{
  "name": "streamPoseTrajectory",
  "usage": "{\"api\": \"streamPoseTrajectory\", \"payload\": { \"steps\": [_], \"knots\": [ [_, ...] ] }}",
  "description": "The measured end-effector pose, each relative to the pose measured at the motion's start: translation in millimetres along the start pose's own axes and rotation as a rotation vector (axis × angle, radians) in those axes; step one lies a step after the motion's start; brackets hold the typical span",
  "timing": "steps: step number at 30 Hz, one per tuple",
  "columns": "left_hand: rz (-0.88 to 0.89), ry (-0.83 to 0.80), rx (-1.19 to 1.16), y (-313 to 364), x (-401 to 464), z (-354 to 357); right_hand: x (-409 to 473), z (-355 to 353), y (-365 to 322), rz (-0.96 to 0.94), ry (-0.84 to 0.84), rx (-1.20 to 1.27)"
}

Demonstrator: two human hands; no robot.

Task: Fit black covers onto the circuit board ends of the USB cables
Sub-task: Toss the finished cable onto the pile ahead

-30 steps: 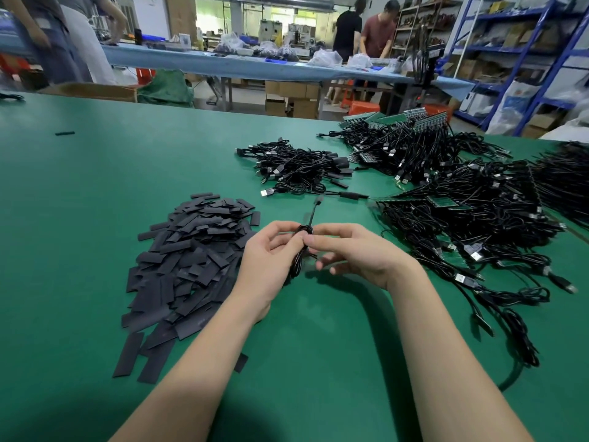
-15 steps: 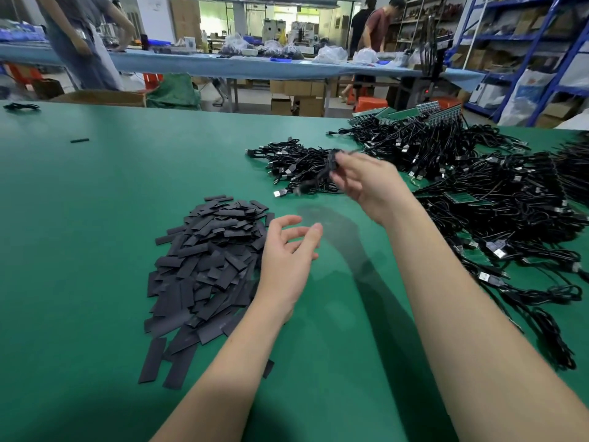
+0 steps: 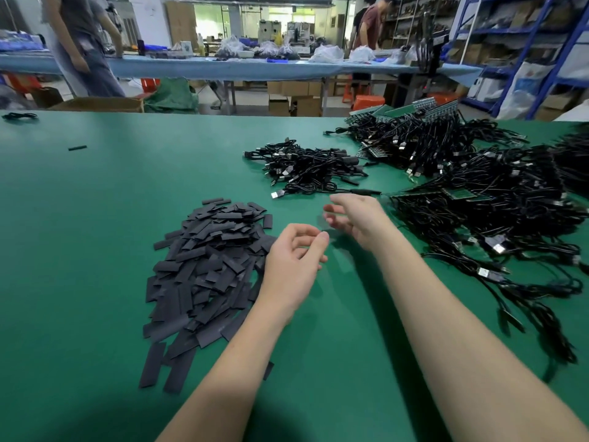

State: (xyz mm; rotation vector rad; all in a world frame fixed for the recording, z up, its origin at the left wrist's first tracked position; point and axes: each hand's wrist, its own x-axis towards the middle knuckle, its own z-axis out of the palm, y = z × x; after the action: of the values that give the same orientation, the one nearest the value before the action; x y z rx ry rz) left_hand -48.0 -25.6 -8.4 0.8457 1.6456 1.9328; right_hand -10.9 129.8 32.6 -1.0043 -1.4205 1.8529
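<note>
Both hands hover empty, fingers loosely curled. The left hand (image 3: 294, 266) sits just right of the black covers (image 3: 207, 272) heaped on the desk (image 3: 79, 234); the right hand (image 3: 357, 218) is nearer the uncovered USB cables (image 3: 497, 218), farther right.

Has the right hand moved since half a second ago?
Yes. The right hand has pulled back toward the person from the small pile of finished cables; it now hangs empty just short of that pile, fingers loose.

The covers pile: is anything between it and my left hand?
Nothing visible. The left hand hovers empty at the right edge of the covers pile, with only bare green table around. The right hand is apart, toward the cables.
</note>
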Motion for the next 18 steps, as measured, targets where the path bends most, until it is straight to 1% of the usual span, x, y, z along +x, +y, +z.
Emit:
{"api": "streamPoseTrajectory", "payload": {
  "steps": [3,6,9,12,15,18],
  "knots": [
    [0.0,-0.004,0.042,0.2,-1.2,0.1,-25.6,-12.1,-3.6,-0.041,-0.032,-0.145],
    [-0.003,-0.008,0.06,1.0,-2.3,-0.1,-43.9,-23.0,-8.2,-0.111,-0.013,-0.294],
    [-0.008,-0.028,0.09,0.5,-3.8,-0.6,-52.0,-30.7,10.4,-0.15,0.041,-0.341],
    [0.002,-0.051,0.145,1.2,-4.8,0.3,-53.1,-33.3,33.2,-0.265,0.115,-0.479],
    [0.02,-0.062,0.218,0.5,-4.3,2.4,-52.7,-30.2,37.9,-0.309,0.099,-0.54],
    [0.025,-0.066,0.299,1.0,-3.0,4.7,-50.9,-29.6,39.1,-0.341,0.12,-0.611]
  ]
}}
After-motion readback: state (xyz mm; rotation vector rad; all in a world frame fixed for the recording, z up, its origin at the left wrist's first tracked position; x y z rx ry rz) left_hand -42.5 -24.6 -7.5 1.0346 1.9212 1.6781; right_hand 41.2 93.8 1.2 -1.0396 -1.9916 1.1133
